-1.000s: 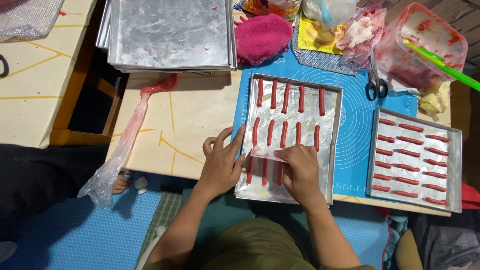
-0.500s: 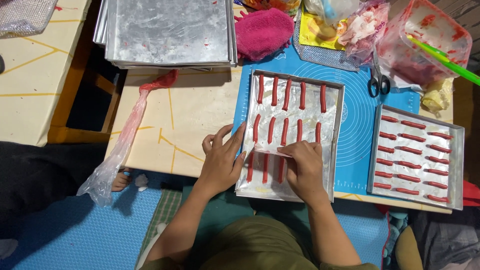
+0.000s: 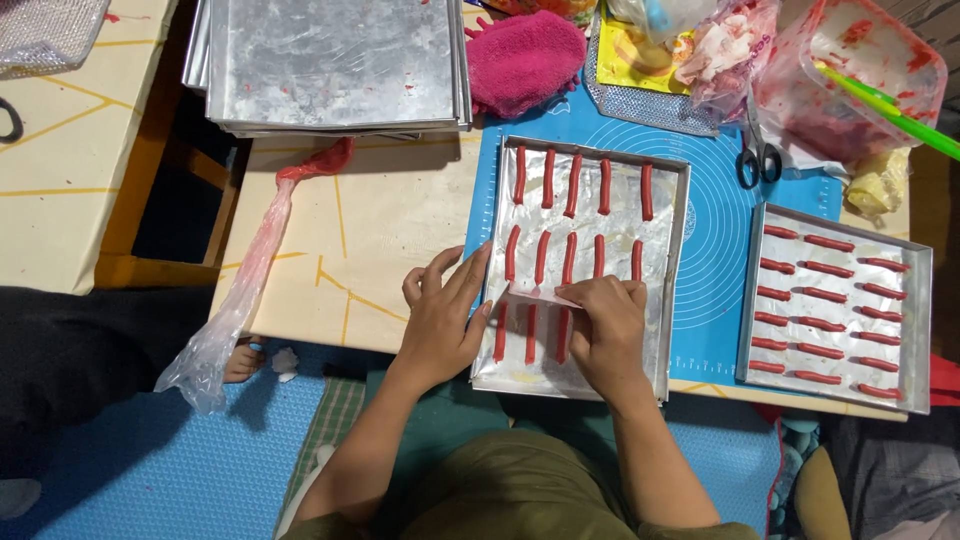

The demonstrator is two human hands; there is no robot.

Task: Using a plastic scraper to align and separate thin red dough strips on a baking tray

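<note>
Shifting slightly since half a second ago: right hand (image 3: 608,330) now pinching thin wrapper sheet (image 3: 540,296) at centre frame, over tray (image 3: 673,300) of red sticks (image 3: 569,257). Left hand (image 3: 444,312) lying open, fingers spread, touching tray's left edge. Second tray (image 3: 920,330) sitting at right.

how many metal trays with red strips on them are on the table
2. One tray lies on the blue mat under both hands: left hand at its left edge, right hand over the strips. The second tray sits to its right.
</note>
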